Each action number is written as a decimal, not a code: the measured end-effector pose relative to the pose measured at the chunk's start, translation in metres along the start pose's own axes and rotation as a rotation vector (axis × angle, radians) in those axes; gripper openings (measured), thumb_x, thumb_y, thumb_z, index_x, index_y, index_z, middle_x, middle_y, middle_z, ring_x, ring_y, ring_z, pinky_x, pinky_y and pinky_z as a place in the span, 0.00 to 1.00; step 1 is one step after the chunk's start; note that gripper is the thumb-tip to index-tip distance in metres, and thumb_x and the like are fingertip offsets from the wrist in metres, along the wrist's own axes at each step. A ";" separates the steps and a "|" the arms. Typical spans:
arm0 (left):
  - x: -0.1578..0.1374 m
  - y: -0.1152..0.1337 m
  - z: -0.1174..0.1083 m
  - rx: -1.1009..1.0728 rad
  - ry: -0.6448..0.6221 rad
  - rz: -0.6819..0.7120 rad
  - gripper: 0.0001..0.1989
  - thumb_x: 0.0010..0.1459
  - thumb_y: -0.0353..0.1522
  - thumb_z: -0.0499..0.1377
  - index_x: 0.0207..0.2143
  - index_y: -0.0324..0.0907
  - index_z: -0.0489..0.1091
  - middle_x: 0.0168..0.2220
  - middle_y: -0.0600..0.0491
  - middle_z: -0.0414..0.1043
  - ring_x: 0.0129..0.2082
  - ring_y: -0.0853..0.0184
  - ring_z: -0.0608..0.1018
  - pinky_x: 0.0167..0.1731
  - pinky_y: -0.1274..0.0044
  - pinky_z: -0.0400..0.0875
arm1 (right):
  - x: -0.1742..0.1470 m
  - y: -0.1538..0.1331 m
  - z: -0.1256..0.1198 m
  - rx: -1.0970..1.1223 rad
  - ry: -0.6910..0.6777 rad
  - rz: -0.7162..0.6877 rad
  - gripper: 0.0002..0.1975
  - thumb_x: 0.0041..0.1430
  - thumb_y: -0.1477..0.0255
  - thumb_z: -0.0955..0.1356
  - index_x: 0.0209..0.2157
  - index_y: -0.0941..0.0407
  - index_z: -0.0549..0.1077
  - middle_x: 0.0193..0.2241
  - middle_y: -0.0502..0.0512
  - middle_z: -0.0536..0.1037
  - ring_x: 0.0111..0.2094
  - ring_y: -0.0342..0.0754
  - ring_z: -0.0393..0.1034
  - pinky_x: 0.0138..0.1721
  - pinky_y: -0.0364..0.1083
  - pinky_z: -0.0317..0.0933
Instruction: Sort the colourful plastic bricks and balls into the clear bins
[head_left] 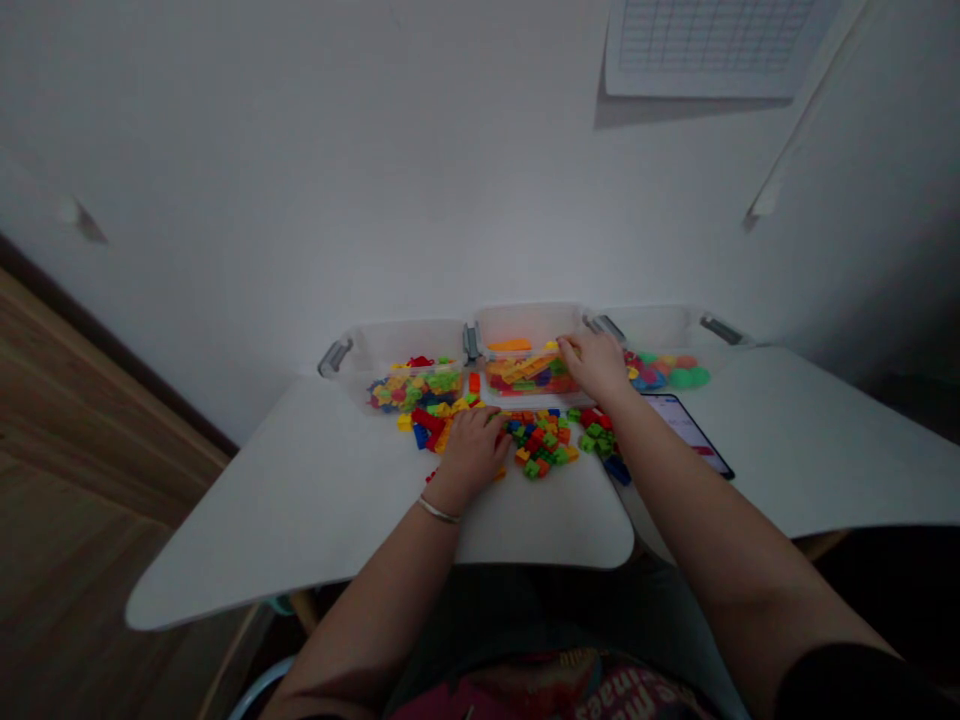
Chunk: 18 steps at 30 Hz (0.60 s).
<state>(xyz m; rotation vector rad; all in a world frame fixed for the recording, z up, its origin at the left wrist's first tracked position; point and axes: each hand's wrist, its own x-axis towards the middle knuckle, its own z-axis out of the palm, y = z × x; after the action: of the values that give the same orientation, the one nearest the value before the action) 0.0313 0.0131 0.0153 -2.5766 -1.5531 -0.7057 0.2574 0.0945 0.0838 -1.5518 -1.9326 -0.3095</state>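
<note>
My left hand, with a light bangle at the wrist, rests on the pile of toy building bricks on the table. Its fingers are slightly spread and bent over the bricks, and I see nothing gripped in them. Right of it lie small green, orange, red and blue bricks. My right hand reaches over the right end of the middle clear plastic box. Its fingertips are drawn together beside a small yellow piece; what they hold, if anything, is too small to make out. Long yellow-orange pieces lie in that box.
The left clear box holds mixed small bricks. In the right clear box are rounded green, orange and red pieces. A phone with a lit screen lies beneath my right forearm. The wall stands directly behind the boxes.
</note>
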 end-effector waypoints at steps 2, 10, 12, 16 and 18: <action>0.000 0.000 0.000 0.002 0.004 0.001 0.15 0.62 0.35 0.55 0.50 0.44 0.71 0.53 0.47 0.71 0.53 0.58 0.70 0.56 0.62 0.64 | 0.000 0.001 0.000 -0.009 -0.022 -0.032 0.20 0.65 0.65 0.58 0.37 0.57 0.80 0.33 0.61 0.81 0.40 0.56 0.72 0.51 0.59 0.58; 0.000 0.000 0.000 0.015 -0.001 0.000 0.15 0.62 0.35 0.55 0.50 0.43 0.71 0.52 0.48 0.71 0.53 0.57 0.70 0.56 0.63 0.63 | -0.008 0.010 -0.008 0.414 0.136 0.105 0.19 0.62 0.67 0.58 0.46 0.58 0.75 0.46 0.60 0.78 0.49 0.55 0.70 0.53 0.57 0.61; 0.001 0.001 0.001 0.018 -0.002 0.009 0.15 0.62 0.35 0.55 0.49 0.42 0.71 0.52 0.48 0.72 0.52 0.57 0.71 0.56 0.63 0.64 | -0.019 0.006 -0.011 0.455 0.215 0.140 0.18 0.62 0.68 0.58 0.46 0.57 0.74 0.46 0.61 0.78 0.49 0.55 0.70 0.52 0.55 0.62; 0.003 0.005 0.004 0.022 0.000 0.038 0.13 0.61 0.35 0.56 0.48 0.43 0.72 0.51 0.48 0.72 0.51 0.58 0.71 0.55 0.63 0.64 | -0.050 -0.011 -0.009 0.394 0.260 0.013 0.16 0.60 0.70 0.60 0.44 0.58 0.73 0.45 0.62 0.77 0.49 0.54 0.69 0.54 0.54 0.60; 0.004 0.008 0.004 0.022 -0.001 0.043 0.13 0.61 0.35 0.56 0.47 0.44 0.72 0.50 0.48 0.72 0.51 0.58 0.71 0.54 0.63 0.64 | -0.067 -0.019 -0.003 0.360 0.183 -0.065 0.15 0.60 0.72 0.60 0.45 0.58 0.72 0.46 0.62 0.76 0.50 0.54 0.68 0.54 0.52 0.59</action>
<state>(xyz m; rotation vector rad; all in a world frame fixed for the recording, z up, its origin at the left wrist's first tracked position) 0.0414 0.0137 0.0149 -2.5868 -1.4926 -0.6800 0.2479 0.0347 0.0496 -1.1870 -1.7824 -0.1165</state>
